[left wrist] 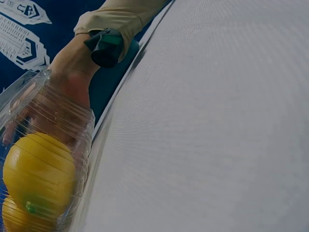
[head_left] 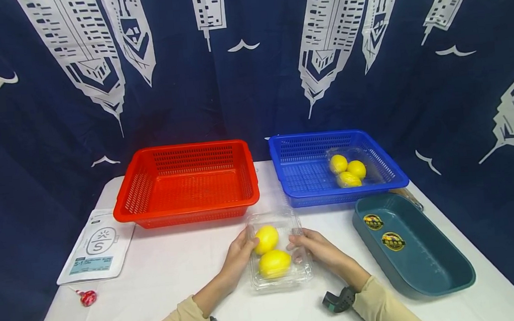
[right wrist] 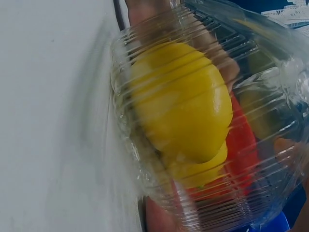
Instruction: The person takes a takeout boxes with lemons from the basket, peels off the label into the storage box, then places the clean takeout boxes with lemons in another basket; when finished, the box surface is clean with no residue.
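Observation:
Mid-table in the head view is a clear plastic clamshell box (head_left: 298,273) with two yellow lemons (head_left: 274,264) in it. My left hand (head_left: 236,255) grips its left side, thumb over the top edge. On the opposite side my right hand (head_left: 318,249) holds it, with thumb and fingertips at the clear wall. The left wrist view shows a lemon (left wrist: 38,174) through the ribbed plastic, with the right hand behind it. Through the box (right wrist: 260,174) in the right wrist view, a large lemon (right wrist: 183,101) overlaps another.
A red basket (head_left: 189,218) stands at back left, a blue basket (head_left: 345,194) at back right with a clear box of three lemons (head_left: 349,179). A teal tray (head_left: 427,248) with round stickers lies right. At left are a white pouch (head_left: 96,248) and a red lollipop (head_left: 87,298).

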### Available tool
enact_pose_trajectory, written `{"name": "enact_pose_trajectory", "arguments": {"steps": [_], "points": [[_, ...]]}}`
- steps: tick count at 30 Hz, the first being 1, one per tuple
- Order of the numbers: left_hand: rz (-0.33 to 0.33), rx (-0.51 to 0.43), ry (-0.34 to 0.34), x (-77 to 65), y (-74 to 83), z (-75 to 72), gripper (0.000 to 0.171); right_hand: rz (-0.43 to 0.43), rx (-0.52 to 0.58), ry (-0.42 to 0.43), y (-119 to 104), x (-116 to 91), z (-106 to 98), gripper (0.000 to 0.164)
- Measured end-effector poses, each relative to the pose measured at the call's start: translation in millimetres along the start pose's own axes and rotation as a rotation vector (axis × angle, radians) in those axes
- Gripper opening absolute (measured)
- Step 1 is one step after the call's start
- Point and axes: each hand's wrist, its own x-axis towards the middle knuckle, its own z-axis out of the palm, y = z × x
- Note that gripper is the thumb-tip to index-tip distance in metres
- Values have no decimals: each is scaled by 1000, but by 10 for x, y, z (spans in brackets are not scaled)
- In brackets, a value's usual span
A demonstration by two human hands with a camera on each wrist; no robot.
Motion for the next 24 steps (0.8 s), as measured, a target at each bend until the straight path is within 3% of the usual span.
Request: {"name": "enact_pose_trajectory", "arguments": {"steps": [10, 16, 20, 24], "points": [[8, -12, -1, 9, 17, -5, 69, -20, 22, 9, 57, -12, -23, 70], [72, -14, 8, 62, 121, -71, 73, -27, 56, 12, 102, -36, -63, 65], [134, 96, 24, 68, 271, -106, 75, -14, 55, 15, 111, -38, -67, 66], [172, 306, 31, 37, 450, -104, 74, -13, 51, 17, 108, -32, -57, 68]]}}
